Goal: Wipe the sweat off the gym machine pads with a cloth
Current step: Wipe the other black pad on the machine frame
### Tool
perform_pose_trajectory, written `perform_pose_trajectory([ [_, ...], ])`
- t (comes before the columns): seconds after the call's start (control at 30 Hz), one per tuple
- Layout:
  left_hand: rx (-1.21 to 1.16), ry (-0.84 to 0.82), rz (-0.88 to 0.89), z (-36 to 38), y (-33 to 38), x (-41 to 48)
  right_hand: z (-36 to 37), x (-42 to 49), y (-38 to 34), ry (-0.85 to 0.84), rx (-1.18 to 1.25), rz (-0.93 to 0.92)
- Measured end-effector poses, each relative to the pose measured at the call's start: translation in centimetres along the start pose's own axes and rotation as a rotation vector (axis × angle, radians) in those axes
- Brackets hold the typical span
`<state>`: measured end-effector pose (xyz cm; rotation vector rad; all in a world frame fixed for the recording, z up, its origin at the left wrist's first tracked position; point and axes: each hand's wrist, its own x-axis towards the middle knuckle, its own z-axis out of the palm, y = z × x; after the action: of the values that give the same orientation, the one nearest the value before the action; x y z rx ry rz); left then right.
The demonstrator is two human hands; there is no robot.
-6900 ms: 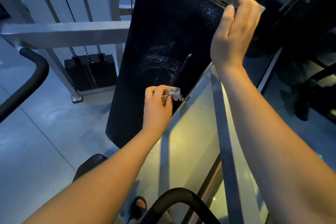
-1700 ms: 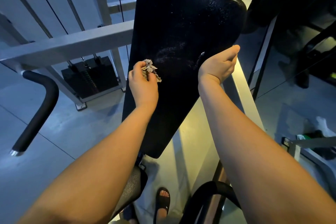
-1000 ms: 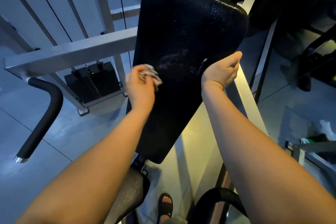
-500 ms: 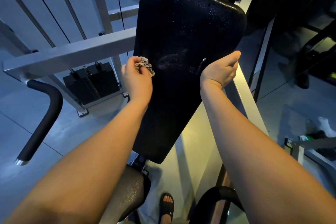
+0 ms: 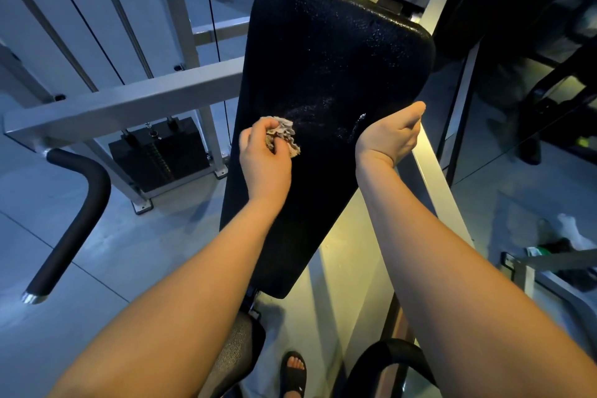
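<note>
gripping a crumpled cloth [image 5: 284, 136] in the curled fingers of the left hand [image 5: 265, 165], pressed against the left-middle of the black pad [image 5: 323, 58]; clamping the pad's right edge with the right hand [image 5: 387, 139], thumb laid along the edge and pointing up, fingers wrapped behind and out of sight; pad tilted, wide end up, narrow end down just above the seat [image 5: 235, 355]; shiny with droplets over the upper face, a wet smear [image 5: 310, 113] between the two hands and a pale streak [image 5: 359, 123] just beside the right hand; behind the pad to the left, a grey bar [image 5: 122, 107] running across, and below it a dark weight stack [image 5: 158, 155] standing on the floor [image 5: 145, 262]; far left, a black handle [image 5: 74, 223] curving down to a metal cap; right of the pad, a pale rail [image 5: 434, 181] sloping down beside the right forearm; at the bottom edge, a foot in a black sandal [image 5: 292, 376] on the floor beside the seat; both forearms bare
</note>
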<state>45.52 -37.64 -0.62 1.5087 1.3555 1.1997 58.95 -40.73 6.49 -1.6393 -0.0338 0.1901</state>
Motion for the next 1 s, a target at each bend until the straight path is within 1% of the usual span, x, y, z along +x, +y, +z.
perform_pose_trajectory([
  [0.07, 0.04, -0.004, 0.05, -0.9, 0.1, 0.8, 0.0, 0.0, 0.1, -0.006, -0.006, 0.0],
  [0.17, 0.0, 0.146, -0.045, -2.9, 1.5, 5.5, 0.0, 0.3, 0.1, -0.009, -0.021, -0.008],
  [0.2, 0.014, 0.152, -0.053, -3.4, 1.8, 7.0, 0.0, 0.3, 0.0, -0.003, -0.021, -0.005],
  [0.3, 0.052, 0.109, -0.016, -3.5, 1.4, 7.2, -0.2, -0.1, -0.5, 0.011, -0.011, 0.012],
  [0.37, 0.027, 0.044, -0.011, -2.3, 0.3, 4.7, -0.3, -0.5, -0.9, 0.014, -0.019, 0.04],
  [0.43, 0.041, -0.044, 0.032, -1.6, -0.6, 1.9, -0.3, -0.5, -1.0, 0.01, -0.028, 0.04],
  [0.47, 0.057, -0.063, 0.053, -1.5, -0.8, 1.3, -0.3, -0.6, -1.0, 0.006, -0.032, 0.036],
  [0.5, 0.033, -0.061, 0.041, -1.7, -0.6, 1.7, -0.4, -0.7, -1.1, -0.001, -0.039, 0.037],
  [0.57, -0.025, 0.011, 0.042, -2.5, 0.8, 4.0, -0.4, -0.8, -1.3, -0.021, -0.051, 0.043],
  [0.63, -0.065, 0.071, 0.094, -3.2, 3.2, 7.0, -0.4, -0.8, -1.2, -0.027, -0.052, 0.061],
  [0.73, 0.004, 0.033, 0.248, -3.0, 5.0, 7.6, -0.4, -0.7, -1.3, -0.016, -0.06, 0.056],
  [0.83, 0.123, -0.086, 0.242, -3.0, 1.8, 4.2, -0.5, -0.7, -1.4, -0.02, -0.064, 0.037],
  [0.9, 0.167, -0.131, 0.185, -3.5, -0.1, 2.5, -0.6, -0.6, -1.4, -0.019, -0.061, 0.024],
  [0.97, 0.14, -0.116, 0.197, -3.7, 0.9, 3.3, -0.6, -0.7, -1.4, -0.024, -0.06, 0.02],
  [1.0, 0.124, -0.09, 0.234, -3.7, 2.2, 4.2, -0.5, -0.8, -1.5, -0.028, -0.064, 0.02],
])
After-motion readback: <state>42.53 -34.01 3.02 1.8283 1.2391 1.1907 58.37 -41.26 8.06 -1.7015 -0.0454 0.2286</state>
